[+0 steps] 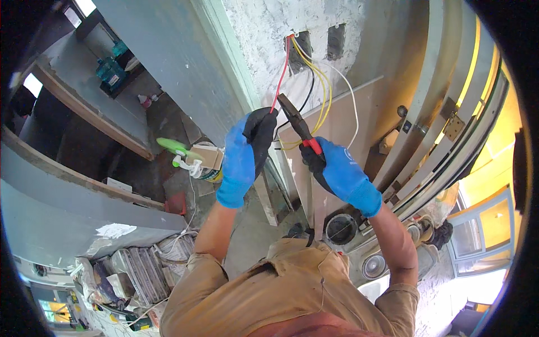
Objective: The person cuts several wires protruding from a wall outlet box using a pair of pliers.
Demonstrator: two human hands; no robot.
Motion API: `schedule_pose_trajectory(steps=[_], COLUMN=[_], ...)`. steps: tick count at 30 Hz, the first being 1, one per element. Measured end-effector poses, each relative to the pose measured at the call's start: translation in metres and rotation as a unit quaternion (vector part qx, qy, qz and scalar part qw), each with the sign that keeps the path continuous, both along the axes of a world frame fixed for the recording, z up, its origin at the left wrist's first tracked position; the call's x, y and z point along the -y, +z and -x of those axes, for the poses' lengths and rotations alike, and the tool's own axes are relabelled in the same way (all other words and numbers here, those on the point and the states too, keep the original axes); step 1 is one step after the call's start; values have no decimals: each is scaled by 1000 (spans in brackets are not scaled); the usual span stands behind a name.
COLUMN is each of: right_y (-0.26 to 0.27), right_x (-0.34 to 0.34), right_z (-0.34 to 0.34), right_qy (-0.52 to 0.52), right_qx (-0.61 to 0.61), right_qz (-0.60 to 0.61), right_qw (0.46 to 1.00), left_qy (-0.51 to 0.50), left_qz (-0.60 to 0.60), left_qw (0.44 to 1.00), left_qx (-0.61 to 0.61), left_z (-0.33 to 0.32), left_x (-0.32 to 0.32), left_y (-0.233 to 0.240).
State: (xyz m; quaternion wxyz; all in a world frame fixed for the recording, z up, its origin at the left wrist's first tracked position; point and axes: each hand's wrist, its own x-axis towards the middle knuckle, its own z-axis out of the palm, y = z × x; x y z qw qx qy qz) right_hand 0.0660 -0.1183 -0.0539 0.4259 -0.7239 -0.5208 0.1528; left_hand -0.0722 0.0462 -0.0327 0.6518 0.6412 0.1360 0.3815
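Blue-and-black work gloves cover both hands. My left hand (pixel 252 145) pinches the lower end of a red electrical wire (pixel 283 76), which comes out of a recessed wall box (pixel 298 52). Red-handled pliers (pixel 298 123) are gripped in my right hand (pixel 336 164), their jaws pointing up and left beside the red wire; whether they touch it I cannot tell. From the same box hang several yellow wires (pixel 327 90), a white wire (pixel 355 101) and a black wire (pixel 310 90), loose behind the pliers. A second wall box (pixel 336 41) sits to the right.
Leaning boards (pixel 332 126) stand below the boxes. At the left are a green-bladed fan (pixel 172 145) and a cardboard piece on a bucket (pixel 214 175). A round black tub (pixel 341 228) stands low on the right. Stacked materials (pixel 141 274) lie at lower left, and door panels (pixel 421 92) lean at right.
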Motion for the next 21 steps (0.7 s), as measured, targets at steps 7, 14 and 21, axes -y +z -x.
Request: schedule_pose_trajectory(steps=[7, 14, 21], right_y=[0, 1, 5], right_x=[-1, -1, 0], right_z=[-2, -2, -1], right_qy=[-10, -2, 10], right_qx=[2, -19, -50], right_qz=[2, 15, 13], right_qw=[1000, 1000, 999], left_qy=[27, 36, 6], left_qz=[-33, -24, 15], left_qw=[999, 999, 1000], left_qx=[-17, -16, 14], left_z=[-2, -2, -3], left_x=[3, 4, 1], left_y=[1, 3, -1])
